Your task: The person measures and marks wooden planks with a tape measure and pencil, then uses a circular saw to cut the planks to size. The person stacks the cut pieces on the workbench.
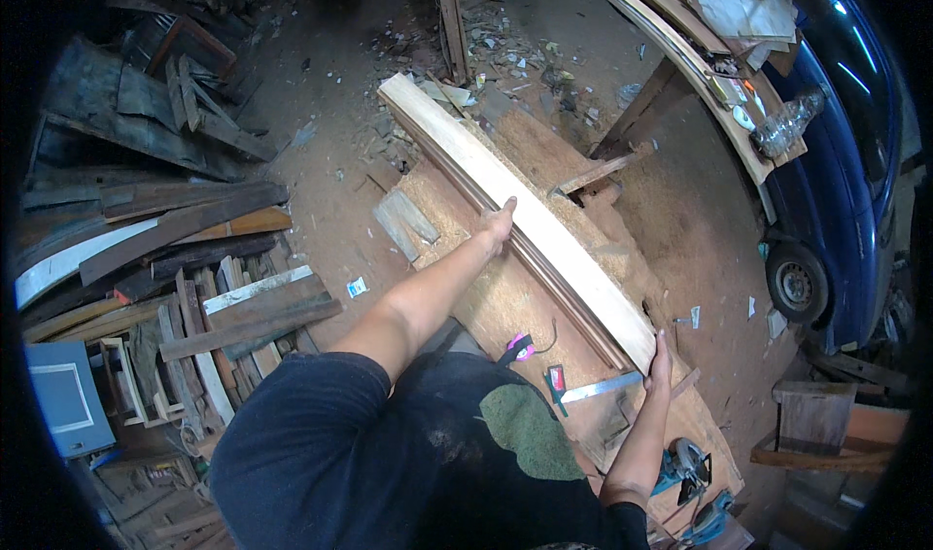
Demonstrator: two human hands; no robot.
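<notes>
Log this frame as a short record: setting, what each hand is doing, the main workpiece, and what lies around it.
setting: cluttered wood workshop, dirt floor with scraps
workpiece: long pale wooden plank lying along a sawdust-covered workbench
left hand: left hand pressed against the plank's side, near its middle
right hand: right hand against the plank's near end
on bench: metal square, pink tape measure
near right forearm: blue circular saw
left of person: stacked boards
right edge: blue vehicle
</notes>
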